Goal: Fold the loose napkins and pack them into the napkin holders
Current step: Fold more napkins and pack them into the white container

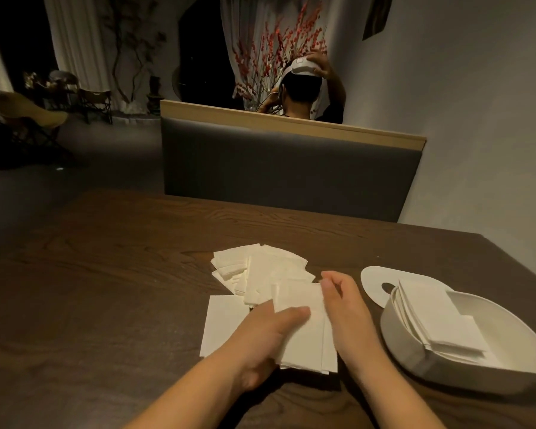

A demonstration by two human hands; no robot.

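So this looks like somewhere in the middle of the job, maybe a bit less. The holder (464, 342) on the right near side of the desk (106, 274) already has a small stack of folded napkins (440, 320) lying in it, but there's plenty of room left, and its lid (375, 280) is off, lying flat just beyond it. Only one holder is in view, so no idea about any others. Still to do: a messy pile (260, 270) of loose napkins sits mid-desk, plus one flat sheet (223, 323) to the left of the hands. Right now both hands are working a napkin bundle (304, 332) near the front edge. The left hand (270, 332) has it pinched, thumb lying on top and the other fingers underneath. The right hand (347, 308) is up against its right edge with fingers loosely curled, and I honestly can't tell if it's gripping or just nudging. My guess is that bundle goes in the holder next, then back to the pile.
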